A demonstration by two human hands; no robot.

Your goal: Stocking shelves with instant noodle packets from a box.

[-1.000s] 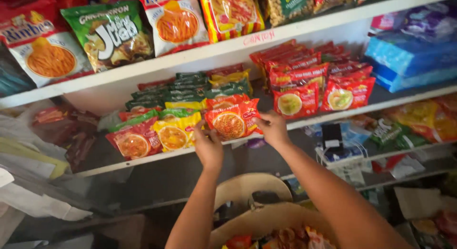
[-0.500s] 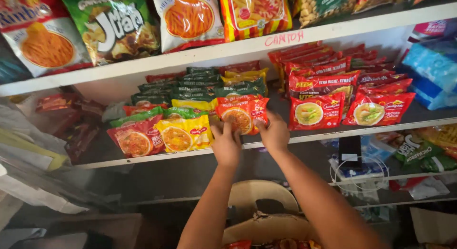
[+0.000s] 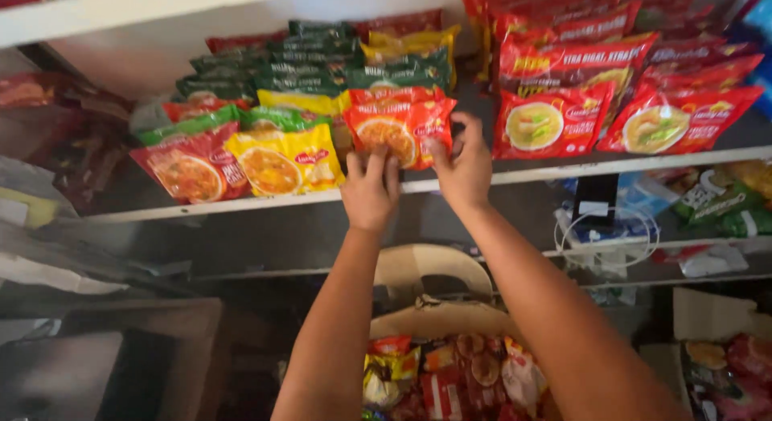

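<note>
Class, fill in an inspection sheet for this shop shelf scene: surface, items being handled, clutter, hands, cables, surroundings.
Surface: white shelf edge, packets stacked on it in rows.
Items handled: red-orange noodle packet at the shelf front, gripped from both sides.
Clutter: yellow packet and red packet to its left; red packets with bowl pictures to its right; green packets piled behind.
Hands: left hand on the packet's lower edge; right hand on its right side.
Cables: white coiled cable hanging on the lower shelf.
Surroundings: basket of mixed packets below the arms.
</note>
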